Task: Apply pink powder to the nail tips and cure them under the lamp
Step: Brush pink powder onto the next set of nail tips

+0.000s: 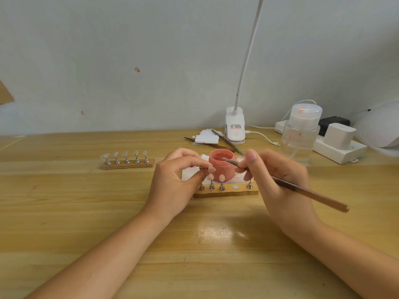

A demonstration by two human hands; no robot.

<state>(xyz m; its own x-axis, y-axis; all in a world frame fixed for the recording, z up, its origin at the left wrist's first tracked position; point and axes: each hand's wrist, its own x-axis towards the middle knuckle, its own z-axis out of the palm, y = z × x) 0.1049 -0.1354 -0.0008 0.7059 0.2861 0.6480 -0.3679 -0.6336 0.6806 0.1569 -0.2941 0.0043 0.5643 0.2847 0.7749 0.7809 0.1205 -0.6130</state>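
An open jar of pink powder (221,167) stands on a white tissue (190,174) at the table's middle. My right hand (278,184) grips a long brown brush (306,192) whose tip dips into the jar. My left hand (174,180) pinches a small metal nail stand with a pink nail tip (211,169) beside the jar. In front lies a wooden holder strip (226,192) carrying several stands with pink tips (221,179) and one bare magnet spot. A second strip (128,164) with clear tips sits at the left. The white curing lamp (382,128) is at the far right edge.
A clip-on desk lamp (235,126) with a gooseneck stands behind the jar, with tweezers (226,142) and white pads (207,137) beside it. A clear pump bottle (301,134), a power strip (341,149) with plugs and a white cable lie at the right. A wall rises behind the table.
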